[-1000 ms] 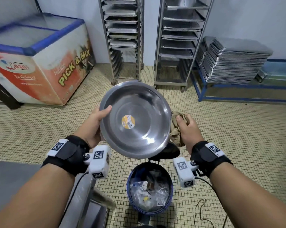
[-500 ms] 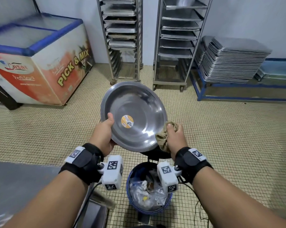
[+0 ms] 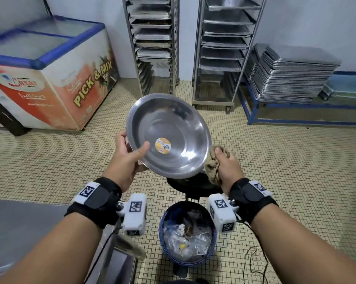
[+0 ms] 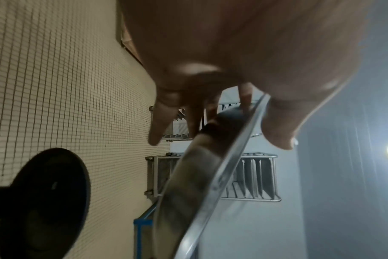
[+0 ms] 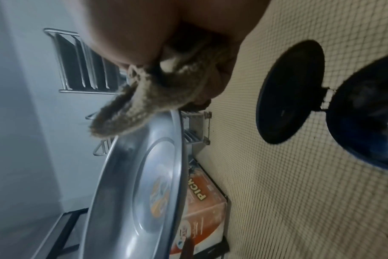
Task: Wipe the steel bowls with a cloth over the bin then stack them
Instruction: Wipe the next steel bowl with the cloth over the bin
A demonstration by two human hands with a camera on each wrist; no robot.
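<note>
A wide steel bowl (image 3: 173, 128) with a round orange sticker (image 3: 163, 145) in its middle is tilted toward me above the blue bin (image 3: 188, 232). My left hand (image 3: 128, 158) grips its left rim, thumb inside and fingers behind; the left wrist view shows the rim (image 4: 233, 166) edge-on between thumb and fingers. My right hand (image 3: 226, 167) clutches a bunched tan cloth (image 3: 212, 167) against the bowl's lower right rim. From the right wrist, the cloth (image 5: 148, 105) lies over the rim of the bowl (image 5: 131, 192).
The bin's black lid (image 3: 193, 185) stands open behind it, with rubbish inside. A steel counter (image 3: 19, 228) sits at lower left. A chest freezer (image 3: 50, 78), two tray racks (image 3: 226, 52) and a stack of baking trays (image 3: 291, 76) line the far wall. A cable (image 3: 255, 261) trails on the tiled floor.
The right hand with the cloth slid down the bowl's right rim toward the bottom, then back to the right side. My left hand shifted its hold on the left rim, and the bowl tilted further.
</note>
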